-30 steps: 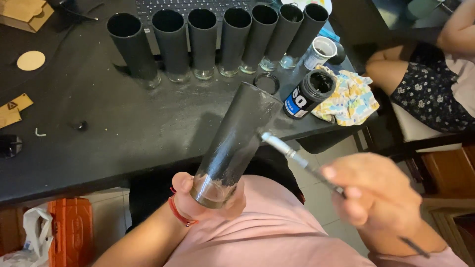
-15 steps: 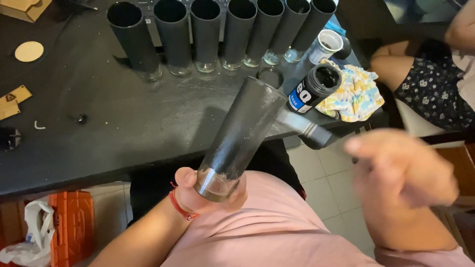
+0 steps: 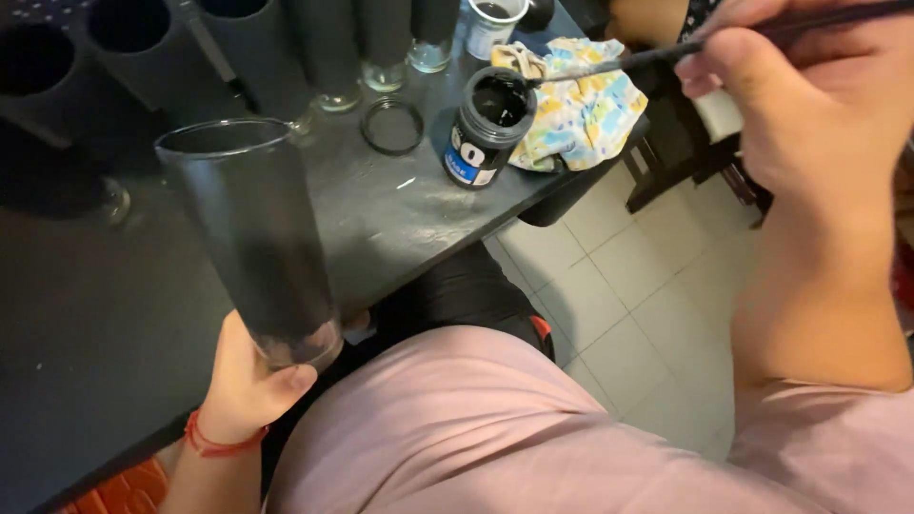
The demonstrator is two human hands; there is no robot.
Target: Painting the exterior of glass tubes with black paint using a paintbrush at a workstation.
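Note:
My left hand (image 3: 246, 385) grips the clear base of a tall glass cylinder (image 3: 252, 228) painted black, held nearly upright over the table's near edge. My right hand (image 3: 809, 105) holds a thin paintbrush (image 3: 647, 59) near the upper right. The brush tip reaches into an open jar of black paint (image 3: 487, 127) standing on the dark table (image 3: 400, 219).
A row of black-painted glass cylinders (image 3: 333, 48) stands at the back of the table. A jar lid ring (image 3: 391, 127) lies beside the paint jar. A patterned cloth (image 3: 576, 109) and a white cup (image 3: 493, 21) sit at the table's corner. Tiled floor (image 3: 619, 305) lies below.
My right hand has swung the brush from the glass up to the paint jar. The glass has tilted upright in my left hand. The view has shifted closer to the table.

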